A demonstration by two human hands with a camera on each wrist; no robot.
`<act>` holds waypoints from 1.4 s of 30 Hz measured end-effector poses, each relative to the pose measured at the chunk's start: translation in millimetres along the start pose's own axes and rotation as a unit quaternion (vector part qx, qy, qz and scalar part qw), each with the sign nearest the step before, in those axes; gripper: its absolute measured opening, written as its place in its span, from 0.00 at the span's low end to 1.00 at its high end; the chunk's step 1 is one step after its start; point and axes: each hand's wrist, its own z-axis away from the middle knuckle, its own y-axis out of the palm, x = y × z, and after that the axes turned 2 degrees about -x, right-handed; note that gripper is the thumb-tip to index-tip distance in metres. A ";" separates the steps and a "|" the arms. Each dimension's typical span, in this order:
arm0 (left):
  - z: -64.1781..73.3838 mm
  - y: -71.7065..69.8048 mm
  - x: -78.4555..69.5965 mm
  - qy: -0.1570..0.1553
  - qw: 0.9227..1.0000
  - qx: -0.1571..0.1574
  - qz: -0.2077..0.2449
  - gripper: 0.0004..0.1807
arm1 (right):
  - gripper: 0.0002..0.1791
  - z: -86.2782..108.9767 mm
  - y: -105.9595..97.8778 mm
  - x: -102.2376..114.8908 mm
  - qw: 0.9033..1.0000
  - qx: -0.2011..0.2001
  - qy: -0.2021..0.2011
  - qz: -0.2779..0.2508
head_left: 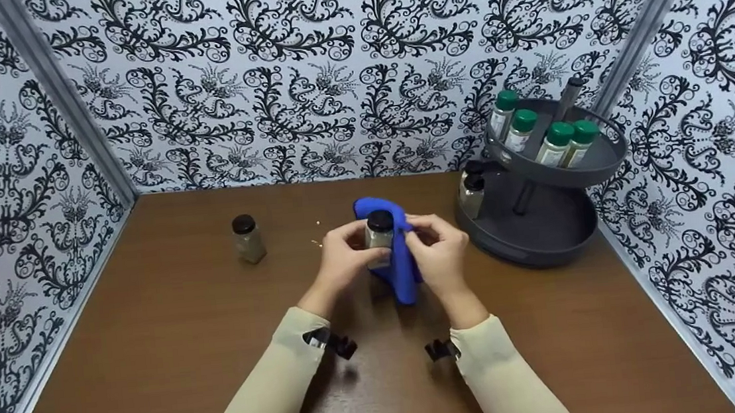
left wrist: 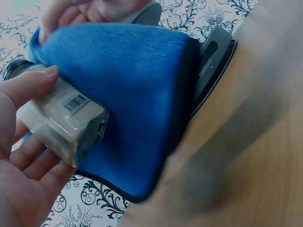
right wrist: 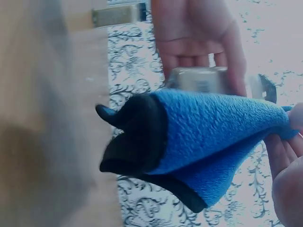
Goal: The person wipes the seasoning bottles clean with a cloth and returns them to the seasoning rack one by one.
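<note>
My left hand (head_left: 343,256) grips a clear square spice jar (head_left: 379,239) with a black lid, thumb on one side and fingers on the other. In the left wrist view a barcode label shows on the base half of the jar (left wrist: 71,113). A blue cloth (head_left: 401,267) with dark edging hangs right beside the jar. My right hand (head_left: 439,248) pinches the cloth's upper part between thumb and fingers. In the right wrist view the folded cloth (right wrist: 213,137) covers part of the jar. Both hands are above the middle of the brown table.
Another black-lidded spice jar (head_left: 249,240) stands on the table to the left. A dark two-tier round rack (head_left: 531,255) stands at the right; green-capped jars (head_left: 555,143) are on its upper tier and black-lidded jars (head_left: 472,196) on the lower. Small crumbs (head_left: 317,243) lie near my left hand.
</note>
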 end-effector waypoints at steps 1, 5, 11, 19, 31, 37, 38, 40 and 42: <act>0.3 0.6 0.6 -0.001 1.000 0.002 -0.001 0.27 | 0.09 -1.0 0.0 2.8 1.000 -0.005 -0.010 -0.005; 0.7 1.9 0.3 -0.002 1.000 0.008 -0.001 0.28 | 0.08 -2.8 0.1 9.6 0.999 -0.014 -0.038 -0.013; 0.8 0.9 -0.4 -0.001 1.000 0.014 -0.007 0.29 | 0.09 -1.0 -0.3 5.9 0.999 -0.013 -0.031 0.003; -0.5 0.4 -1.0 -0.002 1.000 0.011 -0.002 0.29 | 0.10 -1.3 -1.1 3.3 0.999 0.002 0.012 0.045; -0.5 -5.2 -7.3 -0.004 0.998 -0.003 0.058 0.25 | 0.09 5.0 2.4 -11.7 0.988 0.080 0.071 0.111; -1.5 -7.9 -13.1 -0.013 0.995 -0.027 0.097 0.27 | 0.09 12.1 5.3 -22.2 0.976 0.132 0.085 0.153; -1.9 -8.5 -13.4 -0.015 0.995 -0.031 0.096 0.27 | 0.09 13.0 5.7 -23.7 0.973 0.139 0.085 0.162; -2.7 -9.9 -13.3 -0.019 0.995 -0.037 0.094 0.27 | 0.08 14.4 6.5 -26.6 0.968 0.151 0.087 0.179; -3.3 -11.4 -12.4 -0.019 0.995 -0.043 0.085 0.27 | 0.08 15.3 7.3 -28.4 0.965 0.159 0.088 0.191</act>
